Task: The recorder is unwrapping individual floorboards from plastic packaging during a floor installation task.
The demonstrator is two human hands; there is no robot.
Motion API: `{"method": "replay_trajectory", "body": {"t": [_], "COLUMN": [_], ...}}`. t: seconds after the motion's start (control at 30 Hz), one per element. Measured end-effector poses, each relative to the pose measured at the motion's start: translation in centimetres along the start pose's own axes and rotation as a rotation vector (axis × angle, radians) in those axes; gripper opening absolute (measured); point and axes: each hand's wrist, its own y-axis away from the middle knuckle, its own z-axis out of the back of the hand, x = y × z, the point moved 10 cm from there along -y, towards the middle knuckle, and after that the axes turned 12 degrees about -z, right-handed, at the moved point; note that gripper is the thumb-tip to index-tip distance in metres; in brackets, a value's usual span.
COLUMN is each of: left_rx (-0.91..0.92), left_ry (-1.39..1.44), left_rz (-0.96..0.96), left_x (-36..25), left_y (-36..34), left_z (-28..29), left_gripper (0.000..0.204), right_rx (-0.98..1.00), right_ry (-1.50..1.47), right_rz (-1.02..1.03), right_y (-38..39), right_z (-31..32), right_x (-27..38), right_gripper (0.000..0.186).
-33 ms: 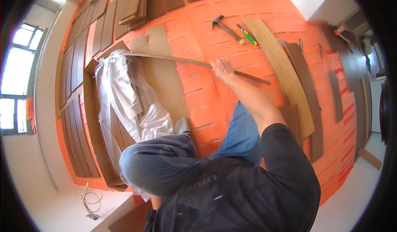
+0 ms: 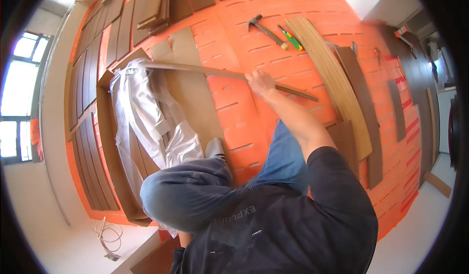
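Loosely crumpled plastic (image 2: 141,100) — in carton (image 2: 109,149), plank (image 2: 215,71) in fingers (image 2: 256,77)

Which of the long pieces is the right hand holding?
The long, thin brown strip slanting leftward to the white plastic sheeting; the bare right hand grips only this. The broad tan wooden board lies apart.

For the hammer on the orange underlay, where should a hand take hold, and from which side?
Grip the hammer mid-handle, probably from above and the near left. Its head points to the far left and its handle slants nearer and to the right, so the slim shaft is exposed. A green tool lies close to the handle's right side, leaving the near left freer.
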Motion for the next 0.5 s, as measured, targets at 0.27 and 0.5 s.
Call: {"method": "replay_trajectory", "body": {"t": [0.27,0.5], "left_rx": [0.096,0.184], "left_ry": [-0.020,0.032], "left_rz": [0.075,0.076], "left_x": [2.5,1.1], "left_y": [0.3,-2.7], "left_z": [-2.4,-8.6], "left_gripper": [0.039,0.040], "right_rx": [-0.009,0.052], "right_ry": [0.092,0.022], "right_rz": [-0.115,-0.267], "right_y": [3.1,2.2], "right_z": [-2.7,-5.3], "right_x": [2.3,1.2], "right_gripper": [0.035,0.046]}}
